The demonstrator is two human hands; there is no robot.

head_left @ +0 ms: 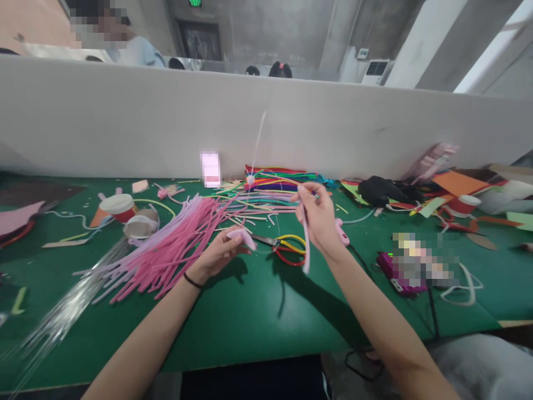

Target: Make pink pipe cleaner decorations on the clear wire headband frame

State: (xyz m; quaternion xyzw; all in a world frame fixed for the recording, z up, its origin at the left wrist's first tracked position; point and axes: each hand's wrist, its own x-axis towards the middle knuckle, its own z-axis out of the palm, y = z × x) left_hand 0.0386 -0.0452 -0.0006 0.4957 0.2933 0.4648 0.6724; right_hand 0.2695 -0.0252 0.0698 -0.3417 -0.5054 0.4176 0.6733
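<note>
My left hand, with a dark band at the wrist, pinches a small pale pink fuzzy piece above the green table. Higher up and to the right, my right hand is closed on a pale pink pipe cleaner that hangs down from its fingers. Scissors with yellow and red handles lie between the two hands. A large bundle of pink pipe cleaners spreads out left of my left hand. A thin white strand with a small pale ball rises behind the hands.
A grey partition runs behind the green table. Paper cups, silvery wires and a phone are on the left and centre. Multicoloured pipe cleaners lie at the back. On the right are a black pouch, paper scraps and a purple device.
</note>
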